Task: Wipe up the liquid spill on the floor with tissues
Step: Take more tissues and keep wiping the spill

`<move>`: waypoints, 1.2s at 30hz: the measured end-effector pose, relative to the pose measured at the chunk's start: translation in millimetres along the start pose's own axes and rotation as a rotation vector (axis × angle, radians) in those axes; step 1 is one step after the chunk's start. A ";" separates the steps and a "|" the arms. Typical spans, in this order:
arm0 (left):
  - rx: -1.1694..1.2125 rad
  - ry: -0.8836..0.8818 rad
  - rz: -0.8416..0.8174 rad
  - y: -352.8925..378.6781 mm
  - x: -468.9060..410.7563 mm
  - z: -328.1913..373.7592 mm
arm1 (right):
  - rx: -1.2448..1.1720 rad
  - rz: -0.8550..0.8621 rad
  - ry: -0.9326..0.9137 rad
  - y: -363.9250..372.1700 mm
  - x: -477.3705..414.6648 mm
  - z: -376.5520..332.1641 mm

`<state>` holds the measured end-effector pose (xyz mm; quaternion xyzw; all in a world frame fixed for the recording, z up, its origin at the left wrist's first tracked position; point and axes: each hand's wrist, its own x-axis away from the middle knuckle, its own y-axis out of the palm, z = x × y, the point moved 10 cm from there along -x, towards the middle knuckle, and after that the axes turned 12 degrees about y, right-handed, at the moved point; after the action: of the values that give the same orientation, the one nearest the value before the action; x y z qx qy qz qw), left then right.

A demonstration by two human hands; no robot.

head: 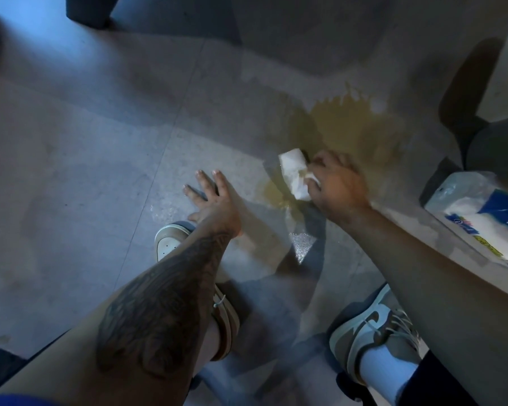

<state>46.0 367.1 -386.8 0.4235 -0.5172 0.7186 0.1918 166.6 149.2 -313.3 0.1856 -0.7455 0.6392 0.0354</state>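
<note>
On the floor [71, 171], toward its right side, a yellow-brown spill [358, 127] spreads over the tiles. At the spill's near-left edge the right hand [338, 183] grips a white tissue [294, 171] wad, fingers curled round it, pressing it onto the wet tile. The left hand [214, 197] lies flat beside the spill, fingers spread on the floor. Two shoes [376, 326] stand nearer. A tissue pack [481, 218] lies at the far right.
</note>
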 end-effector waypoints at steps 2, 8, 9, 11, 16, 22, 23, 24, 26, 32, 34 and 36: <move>0.004 0.001 -0.004 0.0 0.2 0.7 | 0.071 -0.029 -0.035 7.1 6.7 -4.3; 0.005 -0.006 -0.012 -0.4 -0.6 0.9 | 0.034 0.006 -0.107 9.2 8.2 -14.9; 0.008 -0.003 -0.011 -0.3 -0.6 1.0 | 0.061 -0.020 -0.113 15.6 6.9 -16.0; 0.013 -0.001 -0.007 0.4 -1.5 0.3 | 0.114 -0.075 -0.102 28.0 2.8 -17.2; 0.011 -0.004 0.001 0.4 -3.0 -0.7 | 0.110 -0.138 -0.003 18.0 -9.3 -19.6; 0.002 -0.012 0.006 3.5 -5.1 -2.3 | -0.176 -0.067 0.077 -26.5 -43.7 -15.0; 0.004 -0.012 0.005 3.3 -4.6 -2.1 | -0.211 -0.048 0.098 -34.3 -52.7 -10.5; 0.004 -0.008 0.007 2.7 -4.4 -1.4 | -0.232 -0.036 0.118 -40.6 -62.1 -5.9; 0.008 0.001 0.007 3.0 -4.2 0.1 | -0.251 0.001 0.129 -50.7 -82.0 0.6; 0.022 0.011 0.004 4.2 -4.9 -0.8 | -0.135 -0.095 0.140 -13.3 -113.1 -2.1; 0.013 0.011 0.013 4.1 -5.6 -1.2 | -0.112 -0.168 0.116 9.3 -104.4 -13.9; 0.006 0.006 0.013 3.9 -6.1 -1.5 | -0.075 -0.243 0.088 26.9 -89.1 -26.2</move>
<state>46.1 367.9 -394.2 0.4188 -0.5170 0.7226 0.1875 235.8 198.2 -359.7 0.2450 -0.7387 0.6093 0.1521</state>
